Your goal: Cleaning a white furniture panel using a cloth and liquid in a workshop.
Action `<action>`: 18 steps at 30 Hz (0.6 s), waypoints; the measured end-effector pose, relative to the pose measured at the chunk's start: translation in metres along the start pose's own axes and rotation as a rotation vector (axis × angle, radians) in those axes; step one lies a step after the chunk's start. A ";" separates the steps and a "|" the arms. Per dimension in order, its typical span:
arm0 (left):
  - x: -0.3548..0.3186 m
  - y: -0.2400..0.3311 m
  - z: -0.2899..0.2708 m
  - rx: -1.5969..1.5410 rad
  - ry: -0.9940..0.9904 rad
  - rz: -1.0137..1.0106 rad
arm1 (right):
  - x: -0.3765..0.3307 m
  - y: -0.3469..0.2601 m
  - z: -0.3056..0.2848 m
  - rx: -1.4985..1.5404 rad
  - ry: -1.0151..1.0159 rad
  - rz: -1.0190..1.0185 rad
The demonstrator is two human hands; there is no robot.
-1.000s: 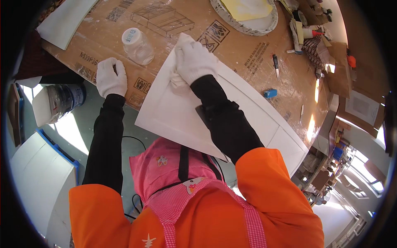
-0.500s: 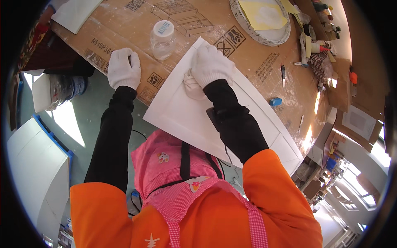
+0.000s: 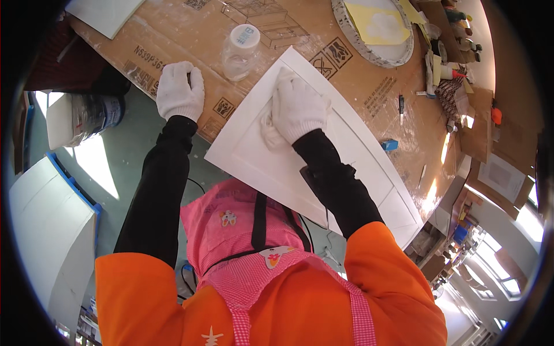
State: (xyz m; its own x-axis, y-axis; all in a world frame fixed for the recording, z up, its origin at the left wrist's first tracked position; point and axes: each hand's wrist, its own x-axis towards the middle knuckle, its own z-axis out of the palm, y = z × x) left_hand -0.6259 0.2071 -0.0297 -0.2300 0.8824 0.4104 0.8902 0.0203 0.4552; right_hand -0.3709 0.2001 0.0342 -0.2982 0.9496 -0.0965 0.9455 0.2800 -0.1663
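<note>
A white panel with a grooved border lies on the cardboard-covered table and juts past its near edge. My right hand, in a white knit glove, presses a bunched white cloth against the panel near its far corner. Its fingers are wrapped round the cloth, part of which bulges out to the left. To the left of the panel, my left hand, gloved alike, rests on the table edge with curled fingers. Nothing shows in it. Beyond and between the hands stands a clear jar with a white lid.
A round tray holding yellow sheets sits at the far right. A utility knife and a small blue block lie right of the panel. Bottles and rags crowd the table's right side. More white panels stand at lower left.
My right hand has slid the cloth along the panel toward me, away from the far corner. My left hand stays at the table edge. The whole view has shifted slightly.
</note>
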 end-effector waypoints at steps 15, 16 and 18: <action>-0.002 -0.003 -0.003 0.030 -0.002 -0.006 | -0.054 -0.058 0.019 0.074 -0.091 -0.049; -0.002 -0.004 -0.003 0.043 -0.015 -0.032 | -0.056 -0.054 0.024 0.068 -0.088 -0.049; -0.001 -0.006 -0.002 0.032 -0.014 -0.034 | -0.058 -0.044 0.030 0.246 0.026 -0.236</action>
State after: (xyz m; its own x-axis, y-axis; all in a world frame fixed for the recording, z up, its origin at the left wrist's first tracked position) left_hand -0.6321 0.2047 -0.0311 -0.2547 0.8875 0.3839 0.8940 0.0648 0.4433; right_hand -0.3988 0.1283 0.0179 -0.4987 0.8668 -0.0024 0.7900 0.4534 -0.4127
